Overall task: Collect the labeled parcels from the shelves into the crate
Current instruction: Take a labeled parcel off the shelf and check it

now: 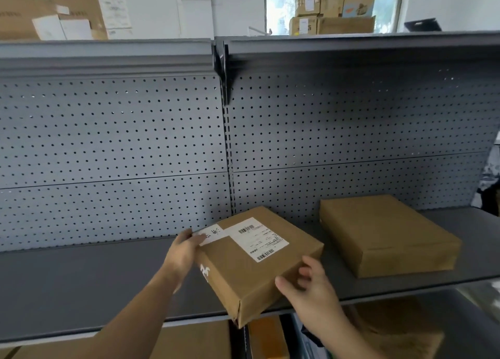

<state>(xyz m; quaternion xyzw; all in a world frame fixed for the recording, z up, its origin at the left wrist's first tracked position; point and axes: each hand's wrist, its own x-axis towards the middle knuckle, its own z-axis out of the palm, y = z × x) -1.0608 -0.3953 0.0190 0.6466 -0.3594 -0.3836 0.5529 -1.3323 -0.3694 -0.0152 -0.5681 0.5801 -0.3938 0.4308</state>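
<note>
A brown cardboard parcel (pixel 244 274) with a white shipping label on top sits at an angle on the grey shelf (pixel 81 285), its near corner over the shelf's front edge. My left hand (pixel 186 250) grips its far left corner, fingers over the label's end. My right hand (pixel 311 291) holds its near right side, thumb on the front face. A second brown parcel (pixel 387 237) lies flat on the shelf to the right, with no label showing on top. No crate is in view.
A grey pegboard back panel (pixel 135 147) rises behind the shelf, with another shelf (pixel 108 52) above. Cardboard boxes (pixel 332 12) are stacked beyond the top. Below the shelf edge are more brown boxes (pixel 194 339) and wrapped goods.
</note>
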